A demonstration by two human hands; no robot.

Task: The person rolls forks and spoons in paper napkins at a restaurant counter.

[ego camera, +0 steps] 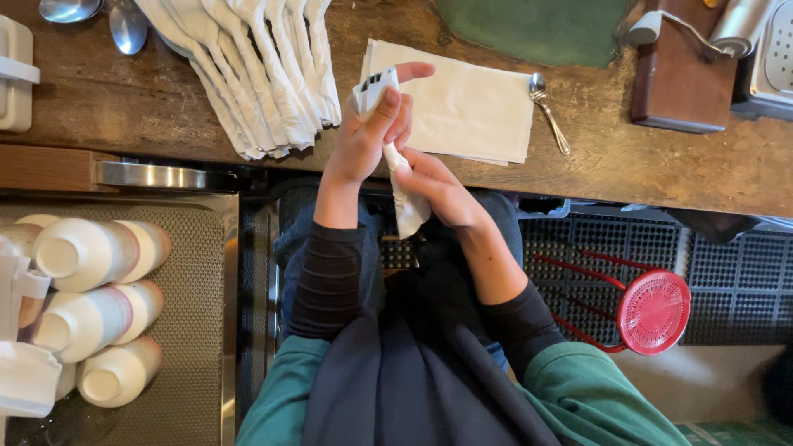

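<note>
Looking down from the head camera, you have both hands over the near edge of the wooden counter (124,107). Your left hand (363,136) is closed around the top of a napkin roll (396,177), fingers curled over the dark-marked end that pokes out above them, index finger stretched toward the counter's far side. Your right hand (434,186) is clamped on the roll's lower part, just off the counter's near edge; gripping at both ends this way seems meant to keep the wrap tight. The white tail of the roll hangs below the counter edge, in front of your lap.

On the counter just beyond your hands lies a stack of flat white napkins (471,107), likely kept within easy reach. A spoon (549,111) rests touching the stack's right edge. Left of the stack, a fanned row of finished white rolls (264,74) leans across the counter. At the counter's right end stands a brown box (677,78).

Below the counter's left part, white bottles (91,314) lie on their sides on a metal tray (198,289). Below its right part sits a red stool (652,310) on the dark floor mat.
</note>
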